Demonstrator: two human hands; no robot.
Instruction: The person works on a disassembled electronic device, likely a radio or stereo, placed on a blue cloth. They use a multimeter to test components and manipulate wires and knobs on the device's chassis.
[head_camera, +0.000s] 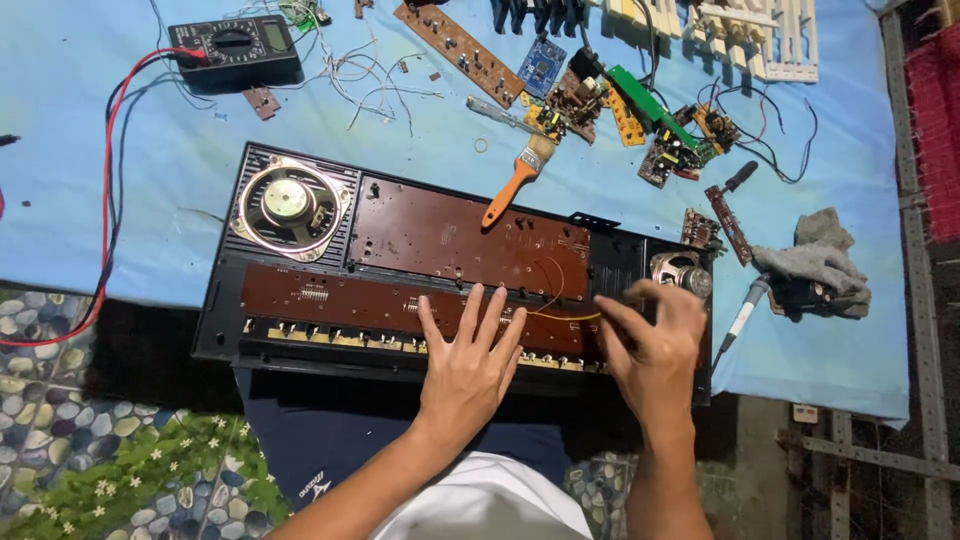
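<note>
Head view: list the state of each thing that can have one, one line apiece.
Black plastic keyboard casing: opened, brown circuit boards exposed.
Left hand: flat on the lower brown board, fingers spread.
Right hand: fingers curled at the casing's right end; contents hidden.
Orange-handled paintbrush: lying loose on the casing's edge.
Black multimeter: on the blue cloth, red and black leads attached.

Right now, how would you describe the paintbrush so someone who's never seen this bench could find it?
Start from the long black open case across the blue cloth, with the round speaker at one end. Along its far edge, near the middle, lies the paintbrush, partly over a brown board. It alone has an orange handle and pale bristles.
</note>
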